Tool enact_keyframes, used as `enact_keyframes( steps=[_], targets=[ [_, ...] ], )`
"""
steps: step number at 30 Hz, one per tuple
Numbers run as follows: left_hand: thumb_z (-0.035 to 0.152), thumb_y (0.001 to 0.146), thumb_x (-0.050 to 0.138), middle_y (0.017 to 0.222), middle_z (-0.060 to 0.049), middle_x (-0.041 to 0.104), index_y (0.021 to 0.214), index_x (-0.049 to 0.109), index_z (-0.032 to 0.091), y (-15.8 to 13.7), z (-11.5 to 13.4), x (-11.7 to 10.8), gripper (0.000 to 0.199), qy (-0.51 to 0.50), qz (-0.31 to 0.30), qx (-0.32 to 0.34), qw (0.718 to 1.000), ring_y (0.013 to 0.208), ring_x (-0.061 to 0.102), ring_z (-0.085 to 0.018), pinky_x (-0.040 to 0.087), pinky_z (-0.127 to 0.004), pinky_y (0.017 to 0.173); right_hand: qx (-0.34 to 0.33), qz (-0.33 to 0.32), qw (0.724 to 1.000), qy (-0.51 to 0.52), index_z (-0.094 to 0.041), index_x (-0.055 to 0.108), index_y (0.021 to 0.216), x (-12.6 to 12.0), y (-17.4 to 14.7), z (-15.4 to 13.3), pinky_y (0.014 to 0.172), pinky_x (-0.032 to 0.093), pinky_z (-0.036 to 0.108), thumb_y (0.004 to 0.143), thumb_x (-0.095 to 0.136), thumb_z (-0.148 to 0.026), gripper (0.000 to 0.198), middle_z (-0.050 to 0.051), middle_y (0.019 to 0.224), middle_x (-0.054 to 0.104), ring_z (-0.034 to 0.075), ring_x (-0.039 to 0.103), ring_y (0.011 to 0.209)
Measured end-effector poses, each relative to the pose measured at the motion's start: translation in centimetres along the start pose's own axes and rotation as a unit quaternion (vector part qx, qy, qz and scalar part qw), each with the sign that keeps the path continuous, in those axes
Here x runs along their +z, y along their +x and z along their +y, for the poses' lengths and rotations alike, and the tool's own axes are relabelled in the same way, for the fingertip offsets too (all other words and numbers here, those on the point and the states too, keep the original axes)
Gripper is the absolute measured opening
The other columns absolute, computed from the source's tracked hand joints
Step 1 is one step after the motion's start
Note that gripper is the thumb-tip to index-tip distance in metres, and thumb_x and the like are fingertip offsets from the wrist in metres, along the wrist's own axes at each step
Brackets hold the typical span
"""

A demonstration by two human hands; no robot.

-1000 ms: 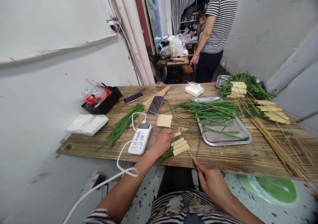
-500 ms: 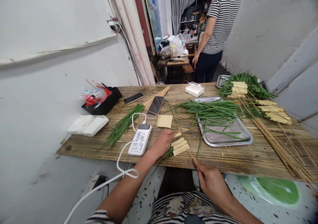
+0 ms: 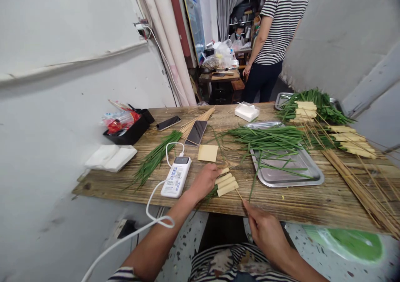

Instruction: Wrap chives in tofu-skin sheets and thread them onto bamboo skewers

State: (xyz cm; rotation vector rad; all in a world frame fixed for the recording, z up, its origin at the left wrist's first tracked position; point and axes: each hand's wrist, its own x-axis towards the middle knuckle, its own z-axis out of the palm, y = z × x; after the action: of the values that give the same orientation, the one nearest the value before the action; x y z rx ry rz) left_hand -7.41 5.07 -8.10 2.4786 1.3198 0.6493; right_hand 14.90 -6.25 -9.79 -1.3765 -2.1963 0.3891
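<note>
My right hand (image 3: 265, 227) pinches the lower end of a thin wooden skewer (image 3: 239, 193). The skewer's other end runs into pale yellow sheet rolls (image 3: 226, 185) lying side by side, with green stalks poking out at their left. My left hand (image 3: 206, 180) is closed at the far end of the row, its fingers on one more roll (image 3: 225, 171). Just beyond it lies a flat yellow square sheet (image 3: 208, 153), which looks like tofu skin. Long green stalks like chives (image 3: 265, 137) are heaped across a metal tray (image 3: 290, 175) to the right.
Left of my hands are a white power bank (image 3: 176, 177) with a cable, more green stalks (image 3: 158, 155) and two phones (image 3: 196, 133). Finished skewers (image 3: 353, 142) and bare sticks (image 3: 350, 182) lie at the right. A person in stripes (image 3: 281, 28) stands beyond the wooden table (image 3: 150, 190).
My hands, the rolls and the skewer hold nearly the same place. The view has shifted slightly, so the tray and right-hand skewers appear a little farther right.
</note>
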Motion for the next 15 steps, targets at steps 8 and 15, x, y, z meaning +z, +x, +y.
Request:
enact_keyframes(
  steps=[8,15],
  targets=[
    [0.027,0.096,0.038,0.071,-0.004,0.054,0.07,0.061,0.014,0.2,-0.1,-0.2,0.037,-0.046,-0.007,-0.041,0.998,0.072,0.05,-0.015,0.035,-0.025,0.064,0.013,-0.031,0.997,-0.076,-0.006,0.061,0.118,-0.2,1.2,-0.2,0.057,0.052,0.024,0.084,0.033,-0.007,0.044,0.011,0.081,0.072,0.017,0.068,0.064],
    [0.022,0.094,0.04,0.083,-0.008,0.063,0.087,0.07,0.015,0.2,-0.1,-0.5,0.032,-0.042,-0.017,-0.019,0.999,0.082,0.057,-0.017,0.046,-0.028,0.073,0.039,-0.05,0.994,-0.092,-0.012,0.062,0.118,-0.5,1.8,-0.2,0.061,0.051,0.022,0.084,0.038,-0.009,0.042,0.009,0.086,0.073,0.017,0.069,0.069]
  ],
)
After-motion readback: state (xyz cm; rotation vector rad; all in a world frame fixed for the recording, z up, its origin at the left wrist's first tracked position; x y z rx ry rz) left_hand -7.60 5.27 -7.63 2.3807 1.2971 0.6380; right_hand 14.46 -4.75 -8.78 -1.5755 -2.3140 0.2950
